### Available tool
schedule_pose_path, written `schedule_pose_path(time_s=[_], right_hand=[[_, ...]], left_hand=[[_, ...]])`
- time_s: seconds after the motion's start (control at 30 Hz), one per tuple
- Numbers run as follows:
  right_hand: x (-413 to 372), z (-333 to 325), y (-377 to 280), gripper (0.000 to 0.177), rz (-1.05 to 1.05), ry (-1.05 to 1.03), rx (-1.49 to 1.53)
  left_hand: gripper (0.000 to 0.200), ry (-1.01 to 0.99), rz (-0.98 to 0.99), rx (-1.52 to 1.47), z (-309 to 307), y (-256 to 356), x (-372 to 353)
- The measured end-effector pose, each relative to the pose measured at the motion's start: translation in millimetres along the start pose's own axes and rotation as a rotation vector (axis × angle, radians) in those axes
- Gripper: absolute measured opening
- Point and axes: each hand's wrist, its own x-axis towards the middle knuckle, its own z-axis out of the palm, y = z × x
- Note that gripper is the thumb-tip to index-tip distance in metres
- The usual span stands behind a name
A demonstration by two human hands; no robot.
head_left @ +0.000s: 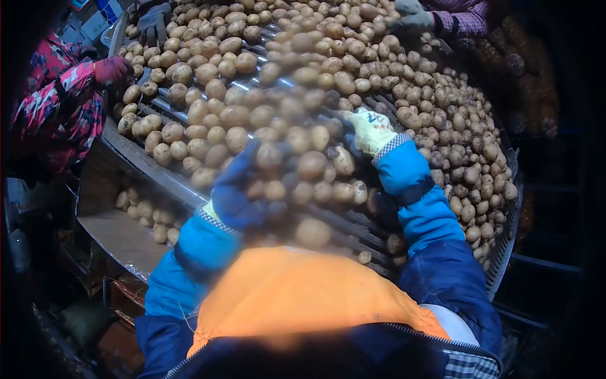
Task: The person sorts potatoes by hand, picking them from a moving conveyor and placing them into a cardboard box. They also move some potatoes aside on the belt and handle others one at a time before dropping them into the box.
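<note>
My left hand (237, 189), in a blue-coated glove with a pale cuff, lies at the near side of a bed of potatoes (235, 116). Its fingers look apart and touch the potatoes to their right; haze blurs their tips. Farther right, my right hand (367, 131) wears a pale glove with dark blue fingers. Those fingers reach left over the potatoes, spread, with the tips partly hidden. I see no potato gripped in either hand. Below and between my hands, a blurred potato (313, 233) shows near the orange cloth on my front.
Metal rollers (180, 115) show between the potatoes. A large potato heap (464, 151) fills the right side. At left is a person's red-gloved hand (113, 71); at the back are a grey-gloved hand (153, 25) and another gloved hand (410, 18). A bin wall (117, 237) stands lower left.
</note>
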Motion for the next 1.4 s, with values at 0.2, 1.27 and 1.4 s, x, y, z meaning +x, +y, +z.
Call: schedule_pose_path(time_s=[0.2, 1.27, 1.4], right_hand=[[-17, 6, -5, 0.04, 0.076, 0.016, -0.012], [51, 13, 49, 0.07, 0.291, 0.123, -0.082], [36, 13, 46, 0.054, 0.259, 0.264, 0.306]], left_hand=[[0.056, -0.003, -0.083, -0.045, 16, 1, 2], [0.042, 0.047, 0.363, 0.199, 28, -6, 2], [0.039, -0.028, 0.362, 0.075, 41, -6, -14]])
